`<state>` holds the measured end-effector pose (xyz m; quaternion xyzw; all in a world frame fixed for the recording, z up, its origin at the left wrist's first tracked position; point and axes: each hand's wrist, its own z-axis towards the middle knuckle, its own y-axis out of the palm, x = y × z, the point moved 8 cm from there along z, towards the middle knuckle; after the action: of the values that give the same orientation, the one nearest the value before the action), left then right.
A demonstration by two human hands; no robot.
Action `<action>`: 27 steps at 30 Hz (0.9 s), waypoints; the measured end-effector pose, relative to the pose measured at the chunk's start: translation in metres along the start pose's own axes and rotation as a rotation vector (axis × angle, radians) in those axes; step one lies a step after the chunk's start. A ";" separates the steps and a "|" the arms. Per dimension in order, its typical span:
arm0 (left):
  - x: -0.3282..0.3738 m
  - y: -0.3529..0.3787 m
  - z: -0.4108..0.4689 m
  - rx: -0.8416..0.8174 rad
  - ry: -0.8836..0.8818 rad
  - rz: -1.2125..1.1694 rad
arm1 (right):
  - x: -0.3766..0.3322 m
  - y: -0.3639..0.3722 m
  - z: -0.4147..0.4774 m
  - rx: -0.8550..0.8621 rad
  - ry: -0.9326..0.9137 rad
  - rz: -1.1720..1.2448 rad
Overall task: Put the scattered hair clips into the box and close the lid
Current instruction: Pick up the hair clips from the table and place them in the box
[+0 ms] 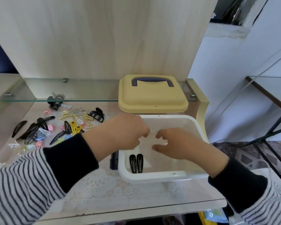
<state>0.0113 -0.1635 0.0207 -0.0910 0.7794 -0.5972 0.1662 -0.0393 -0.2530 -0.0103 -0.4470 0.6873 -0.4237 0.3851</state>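
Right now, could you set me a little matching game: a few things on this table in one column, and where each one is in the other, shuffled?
Things:
1. yellow lid
2. pair of black snap clips
3. black claw clip
4. hands (left, right)

Places:
A. lying inside the white box, near its front left corner
B. on the table left of the box, among the scattered clips
C. over the open box, fingers curled
D. behind the box, against the wooden back panel

Pairs: 1-D, 2-A, 3-B, 4-C
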 end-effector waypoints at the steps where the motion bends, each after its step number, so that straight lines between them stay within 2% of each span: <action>1: -0.002 -0.006 -0.007 0.054 0.004 -0.006 | -0.001 -0.005 -0.004 0.031 -0.003 0.001; 6: -0.019 -0.027 -0.048 0.383 -0.026 -0.065 | -0.010 -0.038 -0.028 0.300 -0.012 0.060; 10: -0.049 -0.022 -0.090 0.660 -0.160 -0.179 | -0.029 -0.059 -0.042 0.520 -0.035 0.207; 14: -0.082 -0.004 -0.132 0.850 -0.335 -0.262 | -0.076 -0.074 -0.056 0.700 -0.168 0.375; 22: -0.134 0.060 -0.195 1.049 -0.630 -0.290 | -0.176 -0.062 -0.049 0.899 -0.369 0.592; 27: -0.159 0.124 -0.212 0.963 -0.807 -0.408 | -0.214 -0.017 -0.015 0.919 -0.450 0.624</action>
<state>0.0882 0.1147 -0.0255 -0.3690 0.2689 -0.8175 0.3510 0.0169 -0.0525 0.0431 -0.0905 0.4339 -0.4393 0.7814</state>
